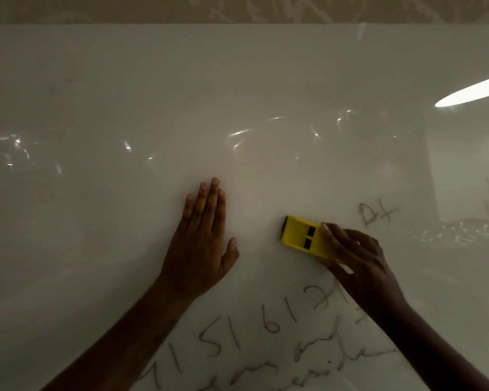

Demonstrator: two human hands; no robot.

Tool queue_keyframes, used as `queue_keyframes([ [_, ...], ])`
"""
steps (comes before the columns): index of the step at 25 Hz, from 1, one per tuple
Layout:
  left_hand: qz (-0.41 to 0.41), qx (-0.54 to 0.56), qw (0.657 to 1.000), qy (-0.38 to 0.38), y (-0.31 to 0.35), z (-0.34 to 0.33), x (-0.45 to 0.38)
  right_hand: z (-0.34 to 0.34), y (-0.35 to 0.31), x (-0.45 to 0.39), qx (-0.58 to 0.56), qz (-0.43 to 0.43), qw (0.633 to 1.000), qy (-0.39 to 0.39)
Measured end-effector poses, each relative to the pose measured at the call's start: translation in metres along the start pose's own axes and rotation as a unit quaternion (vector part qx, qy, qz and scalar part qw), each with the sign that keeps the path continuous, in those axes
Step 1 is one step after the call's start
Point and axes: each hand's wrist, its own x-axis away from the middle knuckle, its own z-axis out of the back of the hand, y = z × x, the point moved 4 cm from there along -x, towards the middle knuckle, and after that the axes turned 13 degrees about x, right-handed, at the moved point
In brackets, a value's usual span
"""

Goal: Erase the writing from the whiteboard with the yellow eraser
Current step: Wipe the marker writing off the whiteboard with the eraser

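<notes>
Head view: eraser on board, writing mostly left

Head cam looked down on a glossy whiteboard (124, 108). Right hand (362, 261) grasped 1 yellow eraser (301, 235) at its rear end, fingers curled over the top and side, front end w/ black pad edge pointing left. Eraser lay flat on the board, right of center, just beside the left hand's thumb side but apart from it. Judged: low flat hold puts the pad on the surface for wiping.

Left hand (201, 238) was released, flat, palm down, fingers straight and together, pressing on bare board. Prob bracing the body or steadying the board while the other hand wipes.

Counts: 2 hands, 1 eraser, 1 board. Writing groups approx 3: small "Dt"-like mark (376, 215) just right of eraser; digit row (254, 331) below, approx "1151612", last digits partly hidden by right wrist; scrawled line (308, 365) at bottom edge, unreadable. Bright lamp reflection (472, 93) upper right.

Judged: task early-to-mid, all 3 groups not yet wiped.
</notes>
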Motion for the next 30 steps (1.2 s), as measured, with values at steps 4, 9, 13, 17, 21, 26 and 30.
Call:
queue_keyframes([
  [4, -0.004, -0.004, 1.0, -0.001, 0.002, -0.001, -0.001, 0.007, 0.05, 0.014, 0.028, -0.061, 0.998, -0.001],
  [9, 0.004, -0.001, 1.0, 0.004, 0.012, -0.006, -0.007, 0.011, 0.091, -0.036, 0.002, -0.161, 0.987, 0.016],
  [13, 0.015, 0.005, 1.0, 0.008, 0.022, -0.012, -0.011, 0.008, 0.058, -0.017, -0.004, -0.106, 0.994, 0.005],
  [17, 0.014, 0.002, 1.0, 0.002, 0.026, -0.014, -0.013, 0.011, 0.086, 0.027, 0.011, -0.11, 0.994, -0.009],
  [21, 0.012, 0.002, 1.0, -0.001, 0.03, -0.015, -0.014, 0.023, 0.123, 0.006, 0.007, -0.199, 0.98, -0.006],
  [26, 0.004, 0.014, 1.0, -0.005, 0.045, -0.022, -0.014, 0.018, 0.101, -0.03, -0.014, -0.229, 0.973, 0.009],
  [30, -0.005, 0.011, 1.0, -0.003, 0.046, -0.024, -0.014, 0.007, 0.076, 0.018, -0.005, -0.124, 0.992, 0.001],
])
